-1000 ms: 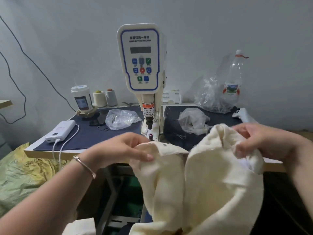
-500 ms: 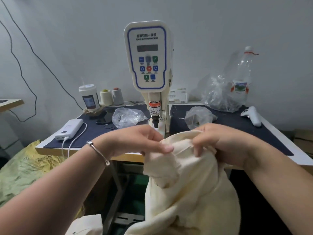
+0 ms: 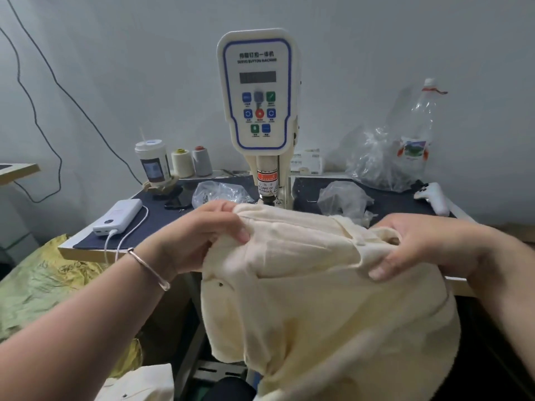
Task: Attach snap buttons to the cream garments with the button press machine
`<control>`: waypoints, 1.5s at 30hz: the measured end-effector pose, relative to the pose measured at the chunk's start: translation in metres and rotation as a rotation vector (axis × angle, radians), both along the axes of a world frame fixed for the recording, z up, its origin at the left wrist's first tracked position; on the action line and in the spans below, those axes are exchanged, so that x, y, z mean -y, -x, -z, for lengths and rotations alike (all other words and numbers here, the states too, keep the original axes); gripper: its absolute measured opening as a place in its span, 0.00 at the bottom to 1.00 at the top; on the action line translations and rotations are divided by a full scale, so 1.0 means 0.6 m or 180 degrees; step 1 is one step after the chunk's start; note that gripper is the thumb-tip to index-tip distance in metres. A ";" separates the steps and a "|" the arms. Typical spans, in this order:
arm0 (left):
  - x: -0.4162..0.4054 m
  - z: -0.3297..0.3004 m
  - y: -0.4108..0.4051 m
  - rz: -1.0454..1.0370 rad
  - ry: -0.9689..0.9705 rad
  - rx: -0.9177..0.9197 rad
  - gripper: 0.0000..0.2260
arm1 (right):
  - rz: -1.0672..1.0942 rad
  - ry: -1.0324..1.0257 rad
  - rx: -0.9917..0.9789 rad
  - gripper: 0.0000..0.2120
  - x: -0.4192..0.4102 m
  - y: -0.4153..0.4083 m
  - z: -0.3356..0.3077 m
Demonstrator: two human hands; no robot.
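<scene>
A cream garment (image 3: 312, 299) hangs in front of the table, its top edge stretched between my hands just before the button press machine (image 3: 258, 94). My left hand (image 3: 199, 233) pinches the left end of that edge. My right hand (image 3: 419, 244) grips the right end, fingers curled over a fold. A dark snap button (image 3: 221, 284) shows on the cloth lower left. The machine's press head (image 3: 268, 195) stands right behind the cloth; the die under it is hidden.
On the dark table mat (image 3: 162, 221) lie a white power bank (image 3: 118, 214) with cable, a cup (image 3: 153, 166), two thread cones (image 3: 192, 162), clear plastic bags (image 3: 220, 192), a plastic bottle (image 3: 419, 131) and a white controller (image 3: 434, 196). Green cloth (image 3: 37, 285) lies at left.
My hands have moved apart and pulled the garment's top edge taut and flat. The cloth has risen closer to the press head, and a snap button has come into sight.
</scene>
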State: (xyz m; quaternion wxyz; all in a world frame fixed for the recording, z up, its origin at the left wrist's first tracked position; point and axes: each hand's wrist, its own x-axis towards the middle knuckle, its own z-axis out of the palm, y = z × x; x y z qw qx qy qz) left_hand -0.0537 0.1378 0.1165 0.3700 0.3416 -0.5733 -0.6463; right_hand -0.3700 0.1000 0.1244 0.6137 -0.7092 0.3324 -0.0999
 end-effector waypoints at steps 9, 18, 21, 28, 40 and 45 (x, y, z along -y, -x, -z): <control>-0.008 0.048 0.006 -0.0006 -0.0257 0.0223 0.30 | 0.0227 -0.0802 0.1279 0.26 0.003 -0.058 0.050; -0.006 0.058 0.021 -0.0775 -0.0363 -0.0406 0.17 | 0.1240 0.0412 0.0582 0.32 -0.013 -0.114 0.031; 0.002 0.057 0.021 -0.0915 -0.0291 -0.0373 0.12 | 0.1792 0.0784 0.0453 0.14 -0.018 -0.140 0.033; 0.013 0.068 -0.006 -0.0972 -0.0492 0.0644 0.24 | 0.1567 0.0677 0.0204 0.13 0.027 -0.159 0.088; 0.064 0.071 -0.153 -0.1585 -0.1171 0.0634 0.22 | 0.2921 0.2770 -0.1408 0.14 0.255 -0.071 0.187; 0.091 0.117 -0.165 -0.2828 -0.0879 0.0259 0.16 | 0.2567 0.2037 -0.2370 0.13 0.332 -0.094 0.196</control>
